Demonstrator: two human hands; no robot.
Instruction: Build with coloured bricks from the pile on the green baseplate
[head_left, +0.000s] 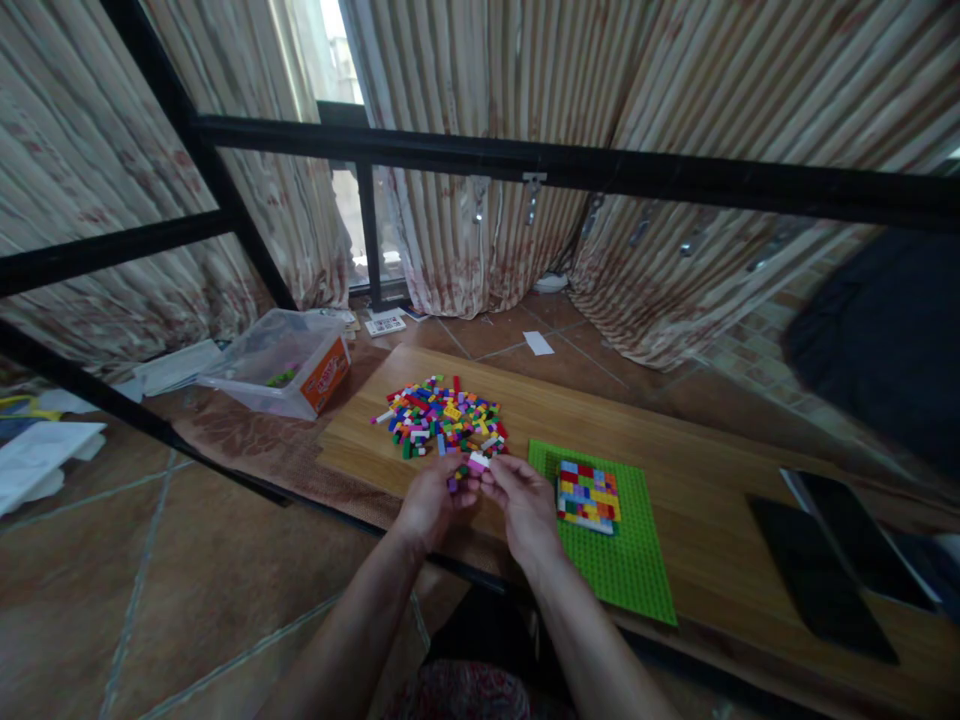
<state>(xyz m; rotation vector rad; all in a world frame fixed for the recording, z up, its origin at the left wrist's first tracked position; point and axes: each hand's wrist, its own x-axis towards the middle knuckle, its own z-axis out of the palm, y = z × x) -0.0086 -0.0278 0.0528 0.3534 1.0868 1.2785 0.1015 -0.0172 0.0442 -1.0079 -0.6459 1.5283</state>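
My left hand (433, 498) and my right hand (525, 500) meet over the near edge of a low wooden table (697, 470). Both are closed in a pinch on a small cluster of joined bricks (471, 468), pink, white and purple. Just beyond the hands lies a pile of loose coloured bricks (444, 415). To the right of my right hand a green baseplate (626, 560) lies flat, with a block of multicoloured bricks (588, 495) built on its far left part.
A clear plastic box (281, 362) with an orange label stands on the floor at the left. Two dark flat devices (821, 575) lie on the table's right end. Black metal bars (525, 165) cross in front of striped curtains. Papers lie on the tiled floor at far left.
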